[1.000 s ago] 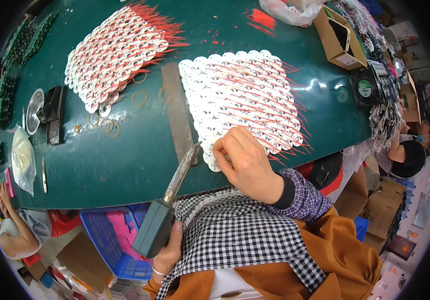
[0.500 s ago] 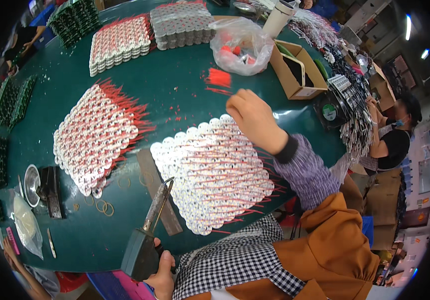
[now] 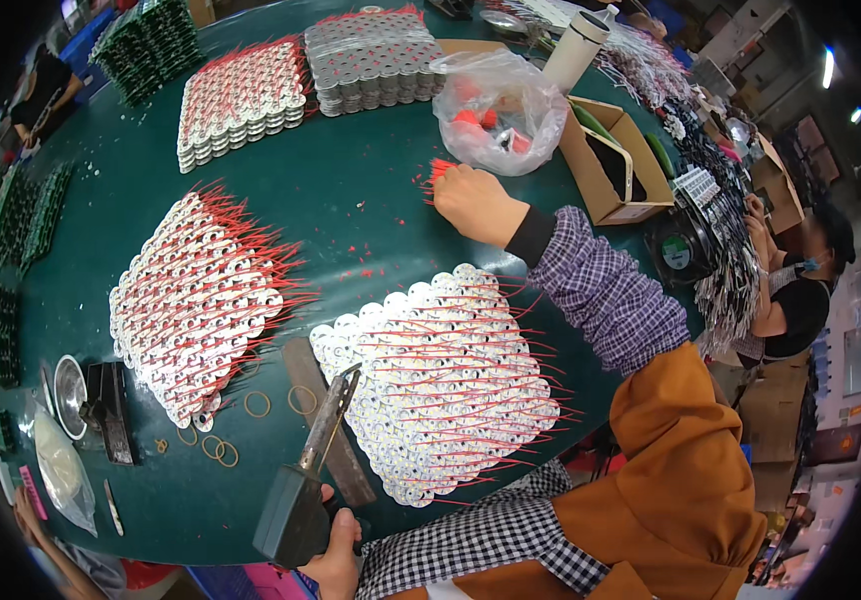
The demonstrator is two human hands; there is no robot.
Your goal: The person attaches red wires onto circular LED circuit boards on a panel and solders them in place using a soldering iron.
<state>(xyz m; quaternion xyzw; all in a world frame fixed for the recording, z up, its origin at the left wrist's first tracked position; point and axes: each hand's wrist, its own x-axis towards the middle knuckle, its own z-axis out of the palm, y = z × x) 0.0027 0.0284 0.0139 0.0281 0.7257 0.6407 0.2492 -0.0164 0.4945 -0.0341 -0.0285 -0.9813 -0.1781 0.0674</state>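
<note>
My left hand (image 3: 336,562) is closed round the handle of a dark soldering gun (image 3: 289,515). Its long metal tip points up and away, over the left edge of a panel of round white circuit boards (image 3: 451,385). Thin red wires lie in rows across that panel and stick out past its right side. Beyond it, my right hand (image 3: 481,205) is at a small pile of short red wires (image 3: 439,170), fingers curled down against it. The fingertips are hidden, so I cannot see what they hold. A dark flat bar (image 3: 329,425) lies under the soldering tip.
Left of the panel lies another wired panel (image 3: 196,305). Stacked panels (image 3: 241,105) stand at the back. A plastic bag (image 3: 501,110), a cardboard box (image 3: 616,175) and a white bottle (image 3: 578,50) are at back right. Rubber bands (image 3: 219,450) and a metal bowl (image 3: 71,395) lie left.
My right hand has moved from the far corner of the wired panel up and left to the red wire pile. My left hand still holds the soldering gun; the whole view has shifted slightly.
</note>
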